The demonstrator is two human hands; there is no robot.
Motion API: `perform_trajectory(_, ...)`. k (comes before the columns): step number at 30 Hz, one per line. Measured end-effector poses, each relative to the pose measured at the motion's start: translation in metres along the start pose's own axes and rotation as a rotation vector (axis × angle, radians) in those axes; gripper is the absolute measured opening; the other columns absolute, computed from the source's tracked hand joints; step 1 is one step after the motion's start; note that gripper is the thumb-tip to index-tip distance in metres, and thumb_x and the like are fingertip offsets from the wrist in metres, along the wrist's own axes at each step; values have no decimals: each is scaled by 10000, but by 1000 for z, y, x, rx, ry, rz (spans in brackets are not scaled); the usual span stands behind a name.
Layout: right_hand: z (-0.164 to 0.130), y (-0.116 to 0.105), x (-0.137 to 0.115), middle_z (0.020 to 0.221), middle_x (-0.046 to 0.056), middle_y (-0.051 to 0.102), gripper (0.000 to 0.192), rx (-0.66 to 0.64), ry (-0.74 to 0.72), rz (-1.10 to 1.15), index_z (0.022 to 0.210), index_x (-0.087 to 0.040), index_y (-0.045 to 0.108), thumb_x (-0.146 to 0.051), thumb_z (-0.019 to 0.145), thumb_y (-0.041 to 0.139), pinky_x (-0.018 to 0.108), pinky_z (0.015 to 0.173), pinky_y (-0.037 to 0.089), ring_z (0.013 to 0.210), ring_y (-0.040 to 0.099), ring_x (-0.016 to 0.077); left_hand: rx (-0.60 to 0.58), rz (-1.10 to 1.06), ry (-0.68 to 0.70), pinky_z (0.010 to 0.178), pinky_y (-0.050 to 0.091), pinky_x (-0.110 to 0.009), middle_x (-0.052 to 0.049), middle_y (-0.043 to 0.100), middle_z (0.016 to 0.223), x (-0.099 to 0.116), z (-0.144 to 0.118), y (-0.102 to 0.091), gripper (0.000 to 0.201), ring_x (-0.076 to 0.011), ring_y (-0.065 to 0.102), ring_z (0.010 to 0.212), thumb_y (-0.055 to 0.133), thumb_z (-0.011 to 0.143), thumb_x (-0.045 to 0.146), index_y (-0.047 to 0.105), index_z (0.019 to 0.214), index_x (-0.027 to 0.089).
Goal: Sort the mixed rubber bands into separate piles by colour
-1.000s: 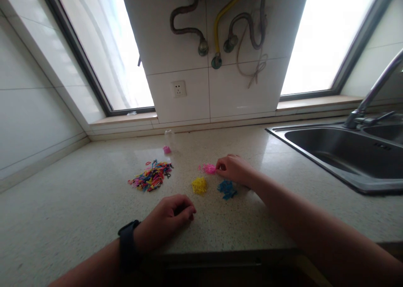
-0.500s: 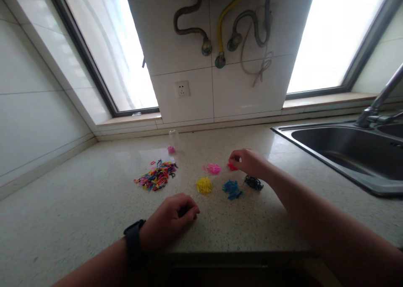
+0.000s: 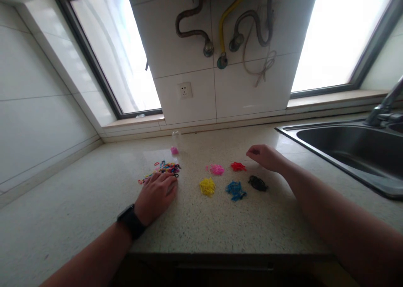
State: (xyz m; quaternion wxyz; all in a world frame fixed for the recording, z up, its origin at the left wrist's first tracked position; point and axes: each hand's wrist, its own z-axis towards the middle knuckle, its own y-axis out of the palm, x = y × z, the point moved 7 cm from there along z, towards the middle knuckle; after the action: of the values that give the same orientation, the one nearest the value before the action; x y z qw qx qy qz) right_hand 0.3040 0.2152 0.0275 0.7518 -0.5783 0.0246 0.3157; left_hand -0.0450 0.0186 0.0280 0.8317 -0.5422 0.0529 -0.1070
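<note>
My left hand (image 3: pixel 157 194), with a dark watch (image 3: pixel 131 222) on its wrist, lies palm down over the near side of a mixed pile of small coloured rubber bands (image 3: pixel 168 167). Its fingers are stretched out onto the bands, their tips partly hidden. To the right, my right hand (image 3: pixel 262 156) hovers beside the red rubber bands (image 3: pixel 238 166), thumb and fingers curled together with nothing visible in them. Sorted heaps lie between the hands: pink rubber bands (image 3: pixel 217 169), yellow rubber bands (image 3: pixel 208 186), blue rubber bands (image 3: pixel 236 190) and black rubber bands (image 3: pixel 257 183).
Behind the mixed pile stands a clear cup (image 3: pixel 176 139), a pink item (image 3: pixel 174 150) at its base. A steel sink (image 3: pixel 330 146) with a tap (image 3: pixel 380 110) is set into the speckled counter (image 3: pixel 189 232) on the right. Pipes and a socket (image 3: pixel 184 90) are on the tiled wall.
My left hand has moved from the counter's front to the left, onto the mixed pile, its fingers stretching out. My right hand has drawn back rightward from the red heap, leaving it uncovered.
</note>
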Motion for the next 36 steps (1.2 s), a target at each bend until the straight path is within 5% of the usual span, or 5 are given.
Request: perform_trajectory(36, 0, 14, -5, 754, 66, 727, 283, -103, -45, 6, 860, -196, 756, -413, 843, 576, 289, 615, 424, 668, 636, 189, -26, 93, -15, 982, 445, -513, -65, 671, 1242, 1, -2, 5, 325, -291, 560, 1148, 517, 928, 316, 647, 1209, 216)
